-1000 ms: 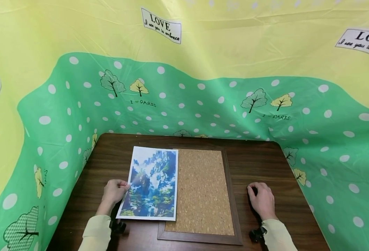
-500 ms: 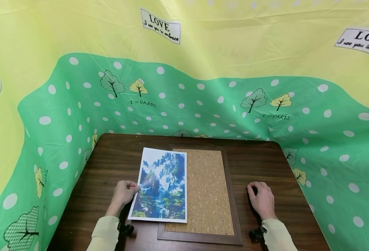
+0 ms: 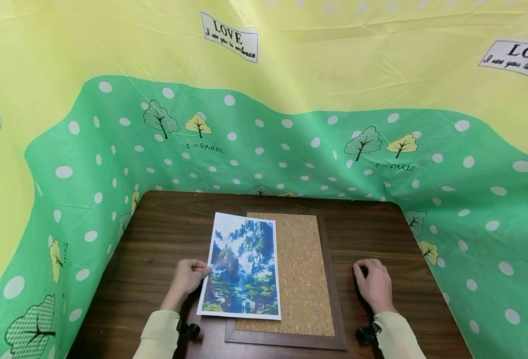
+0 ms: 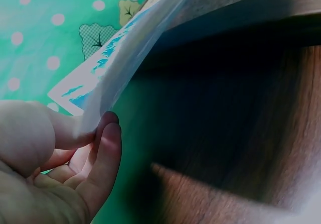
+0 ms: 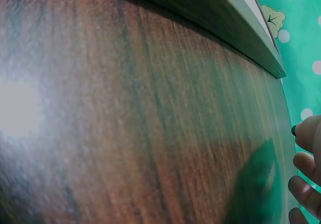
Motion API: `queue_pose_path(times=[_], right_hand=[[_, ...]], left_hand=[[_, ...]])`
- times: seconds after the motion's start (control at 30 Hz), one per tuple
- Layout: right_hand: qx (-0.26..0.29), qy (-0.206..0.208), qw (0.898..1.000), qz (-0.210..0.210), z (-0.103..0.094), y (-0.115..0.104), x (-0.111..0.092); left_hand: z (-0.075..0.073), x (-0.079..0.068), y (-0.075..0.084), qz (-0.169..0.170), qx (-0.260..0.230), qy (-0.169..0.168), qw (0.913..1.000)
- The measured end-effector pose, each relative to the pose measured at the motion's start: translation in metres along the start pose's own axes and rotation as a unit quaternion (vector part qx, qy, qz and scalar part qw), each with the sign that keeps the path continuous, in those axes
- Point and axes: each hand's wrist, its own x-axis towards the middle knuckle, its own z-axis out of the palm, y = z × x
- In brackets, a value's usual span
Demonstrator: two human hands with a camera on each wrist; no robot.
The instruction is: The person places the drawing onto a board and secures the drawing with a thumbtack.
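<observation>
My left hand (image 3: 189, 277) pinches the left edge of a white-bordered landscape print (image 3: 244, 269), thumb on one side and fingers on the other. Blue mountains, waterfalls and green trees fill the sheet. In the left wrist view the paper (image 4: 118, 68) stands raised and tilted, its lower side lifted above the table. Part of it overlaps a corkboard (image 3: 297, 279) with a dark wooden frame, hiding the board's left side. Right of the board, my right hand (image 3: 374, 284) rests at the table with loosely curled fingers and nothing in them.
The dark wood-grain table (image 3: 165, 224) carries the board near its middle. A green and yellow printed cloth (image 3: 264, 144) hangs behind and along both sides. The board's raised frame (image 5: 241, 33) runs across the top of the right wrist view.
My left hand has carried the print rightward, so it covers more of the corkboard. The pinch on the edge is unchanged, and the right hand has stayed still.
</observation>
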Motion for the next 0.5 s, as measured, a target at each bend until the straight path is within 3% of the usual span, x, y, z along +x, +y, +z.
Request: queue_pose_path(times=[0.5], right_hand=[[0.022,0.014,0.999,-0.023,0.001,-0.006,0.003]], left_hand=[[0.021,0.000,0.007,0.009,-0.050,-0.024,0.9984]])
